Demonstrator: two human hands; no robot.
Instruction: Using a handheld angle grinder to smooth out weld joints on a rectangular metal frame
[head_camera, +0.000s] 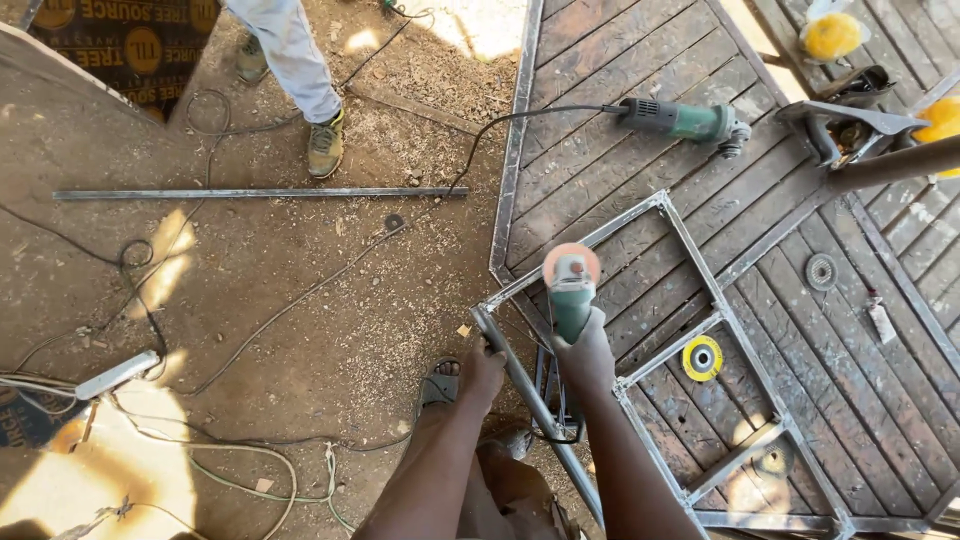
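steel frame (690, 350) lies tilted on the plank deck (600, 60) | our right hand (585, 352) is clenched round a green angle grinder (571, 290), disc at the frame's near corner | our left hand (483, 368) grips the frame's tube | second grinder (685, 120) lies well apart

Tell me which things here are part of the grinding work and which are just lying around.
In use:
right hand gripping grinder
left hand on metal frame

Lying about:
second grinder
yellow disc
grey disc
steel bar
cables
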